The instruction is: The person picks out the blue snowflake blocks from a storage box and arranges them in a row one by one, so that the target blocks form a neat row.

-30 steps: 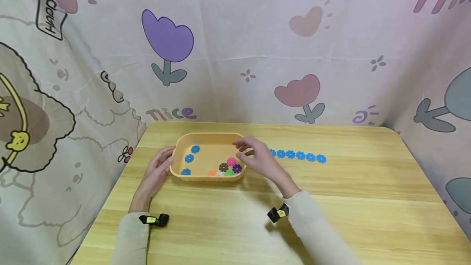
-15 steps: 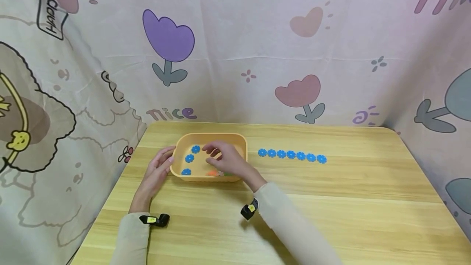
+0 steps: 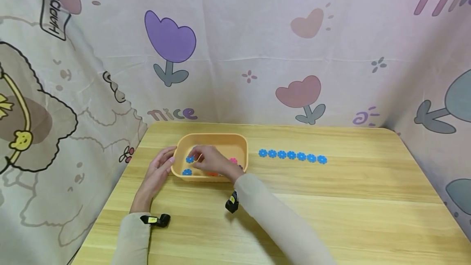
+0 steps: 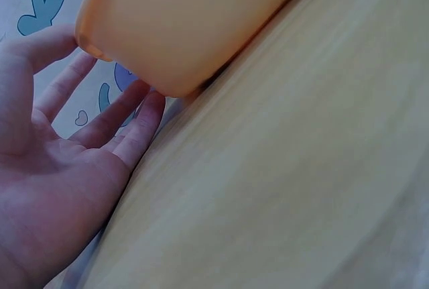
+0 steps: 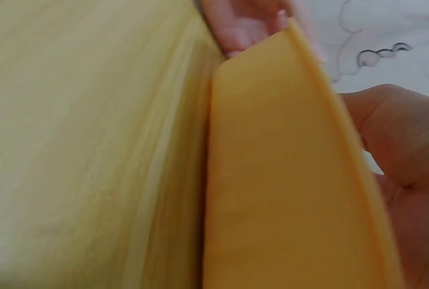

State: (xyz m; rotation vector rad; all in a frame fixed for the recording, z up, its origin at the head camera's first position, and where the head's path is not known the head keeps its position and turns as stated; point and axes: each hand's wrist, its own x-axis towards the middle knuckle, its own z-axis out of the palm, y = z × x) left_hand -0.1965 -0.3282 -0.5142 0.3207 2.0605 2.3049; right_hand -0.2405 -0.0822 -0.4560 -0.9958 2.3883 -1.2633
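Note:
A shallow yellow-orange plastic basket holds small flower-shaped discs. My left hand touches its left end with fairly straight fingers; in the left wrist view the fingertips meet the outer wall. Inside the basket, my right hand reaches to the left side, thumb and fingers parted. Its fingertips are close to a blue disc; contact cannot be told. Another blue disc lies below it. In the right wrist view, the basket wall hides the right fingertips.
On the wooden table, a row of several blue discs lies right of the basket. A pink disc and an orange one show partly around the right forearm. A patterned cloth hangs behind the table.
My right hand has moved left from the basket's right rim to the blue discs at its left side, now covering the upper one. The left hand stays at the basket's end.

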